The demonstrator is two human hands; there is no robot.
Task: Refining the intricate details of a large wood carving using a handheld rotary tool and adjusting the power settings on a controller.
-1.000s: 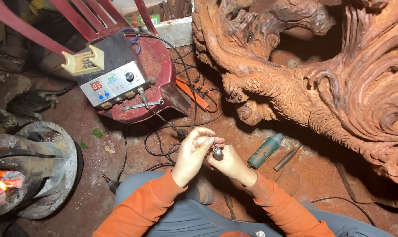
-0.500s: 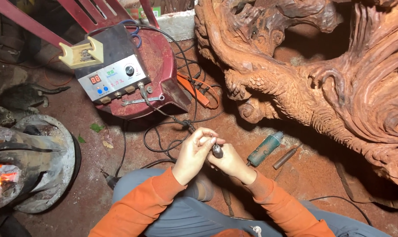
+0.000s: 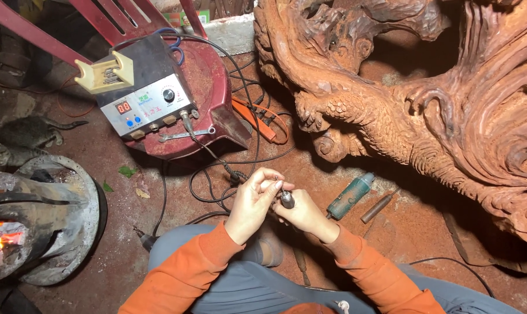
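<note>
The small rotary handpiece sits between both hands, above the person's knees: the right hand is wrapped around its body, the left hand pinches its tip with narrowed fingers. Just right of the handpiece a teal tool lies on the dusty red floor. Beyond it rises the carved root sculpture. Up-left of the handpiece the control box sits on a red chair. Since a second ago the hands hardly moved.

I worked in a woodcarving workshop: a large carved root sculpture stood far right, a motor control box sat on a red plastic chair, and reddish sawdust covered the floor.
</note>
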